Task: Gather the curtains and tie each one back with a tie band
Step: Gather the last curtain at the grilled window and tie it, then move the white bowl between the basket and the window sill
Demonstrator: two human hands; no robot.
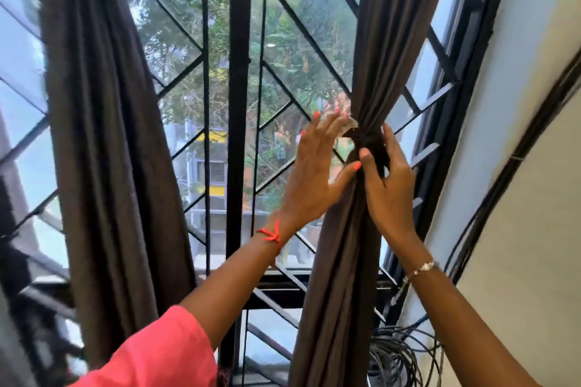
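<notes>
Right hand (pixel 388 185) is doing the holding. Thumb in front, fingers reaching round the far side, it pinches the dark tie band (pixel 366 140) where it cinches the right curtain (pixel 342 261) about halfway up, in front of the window grille (pixel 239 104). Left hand (pixel 314 173) isn't gripping anything: fingers spread and mostly straight, thumb just touching the fabric below the band. There's a pale bit (pixel 350 126) sticking out by the left fingertips (tag or loose end, too blurry to tell).

Looks to me like the knot is getting finished or snugged up. Tip for this step: hold that pinch on the band so the bundle doesn't loosen, and tuck stray folds in with the free hand. Then pull the ends evenly so it sits level and doesn't slide down the smooth cloth. Left curtain (pixel 103 135) hangs loose with no band that I can see, so I'd call it roughly half done.
</notes>
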